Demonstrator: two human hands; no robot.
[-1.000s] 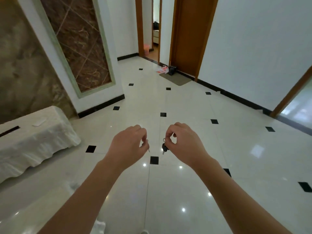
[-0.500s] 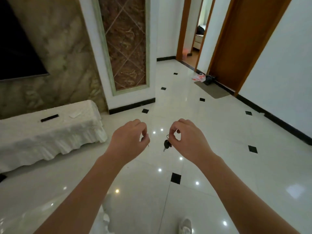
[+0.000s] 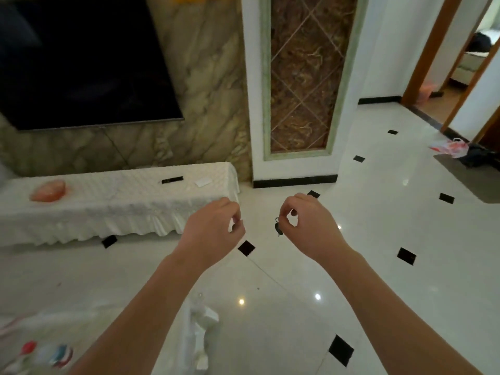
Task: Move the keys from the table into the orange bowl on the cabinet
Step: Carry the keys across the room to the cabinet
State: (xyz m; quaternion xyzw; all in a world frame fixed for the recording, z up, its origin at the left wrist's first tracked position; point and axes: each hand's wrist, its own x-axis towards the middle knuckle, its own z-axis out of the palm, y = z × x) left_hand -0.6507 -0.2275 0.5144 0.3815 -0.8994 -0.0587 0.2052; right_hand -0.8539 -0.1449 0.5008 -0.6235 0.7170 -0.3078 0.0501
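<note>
Room: glossy white tiled floor (image 3: 365,239) with small black inset squares is filling the view; a dark screen (image 3: 81,63) is hanging on the marble wall.
Cabinet (image 3: 121,201): low, lying under a white cloth against that wall, left of both hands.
Orange bowl (image 3: 48,190): sitting on the cabinet top toward its left end; contents cannot be told.
Right hand (image 3: 311,226): fingers (image 3: 282,212) are pinching closed on the keys (image 3: 278,229), which are dangling below them over the floor.
Left hand (image 3: 213,230): fingers curling nearly shut, thumb meeting forefinger; whether they are holding anything cannot be told.
Remote (image 3: 172,180): lying on the cabinet, well apart from the bowl.
</note>
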